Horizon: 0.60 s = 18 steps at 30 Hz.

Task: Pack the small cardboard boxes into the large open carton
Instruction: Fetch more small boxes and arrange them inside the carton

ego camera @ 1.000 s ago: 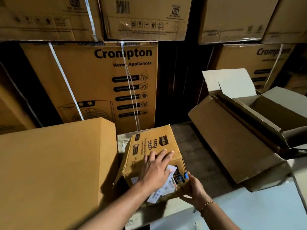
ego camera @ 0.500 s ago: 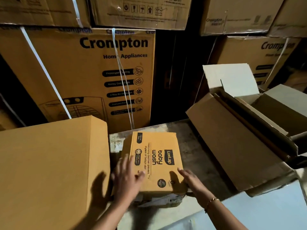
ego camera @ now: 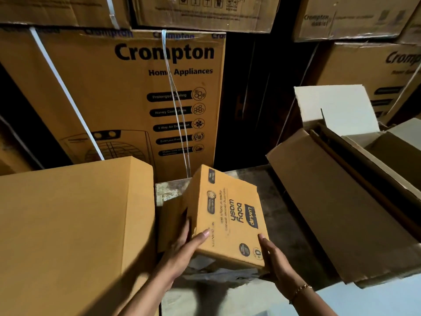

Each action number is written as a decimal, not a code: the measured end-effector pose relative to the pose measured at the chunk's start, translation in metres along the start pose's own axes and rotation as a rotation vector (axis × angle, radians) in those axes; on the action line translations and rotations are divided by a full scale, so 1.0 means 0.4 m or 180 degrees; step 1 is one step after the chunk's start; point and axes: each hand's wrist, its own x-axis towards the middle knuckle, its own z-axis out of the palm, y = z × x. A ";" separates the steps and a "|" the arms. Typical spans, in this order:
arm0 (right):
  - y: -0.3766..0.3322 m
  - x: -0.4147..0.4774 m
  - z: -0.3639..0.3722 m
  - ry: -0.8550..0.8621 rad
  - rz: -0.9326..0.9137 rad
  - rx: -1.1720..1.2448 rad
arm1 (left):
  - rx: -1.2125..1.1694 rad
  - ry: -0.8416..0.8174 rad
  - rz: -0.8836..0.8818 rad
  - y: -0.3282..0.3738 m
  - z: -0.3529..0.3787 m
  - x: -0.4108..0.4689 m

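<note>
A small yellow cardboard box (ego camera: 230, 215) printed "baby wash" is tilted and lifted off the surface at centre. My left hand (ego camera: 184, 249) grips its left side, thumb on the printed top face and fingers down the left flank. My right hand (ego camera: 273, 261) holds its near right corner, thumb on top and fingers underneath. The large open carton (ego camera: 337, 213) lies to the right, flaps spread, its opening facing up and right; nothing of its contents is visible.
A big plain closed carton (ego camera: 73, 236) stands at the left, close beside the small box. Stacked "Crompton" cartons (ego camera: 136, 94) form a wall behind. A worn grey surface (ego camera: 280, 201) lies under the box, and a pale sheet (ego camera: 364, 299) is at bottom right.
The small box has come up off the surface and turned, its far end swinging right. My left hand shifted onto its left flank; my right hand slid under the near right corner.
</note>
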 end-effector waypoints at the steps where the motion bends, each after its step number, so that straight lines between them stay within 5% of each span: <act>1: -0.002 0.008 -0.007 -0.0076 0.0153 0.0097 | 0.0465 0.0093 0.0096 0.034 0.004 -0.014; 7: 0.028 0.070 -0.033 -0.0150 0.0407 -0.0388 | 0.2643 0.0356 0.0698 0.136 0.168 -0.079; 13: -0.023 0.087 -0.103 -0.0538 0.0468 -0.0165 | 0.3446 0.0458 0.0803 0.047 0.342 -0.074; 18: -0.120 0.014 -0.082 -0.0396 -0.1004 -0.1386 | 0.3207 0.1074 0.1257 0.027 0.330 -0.092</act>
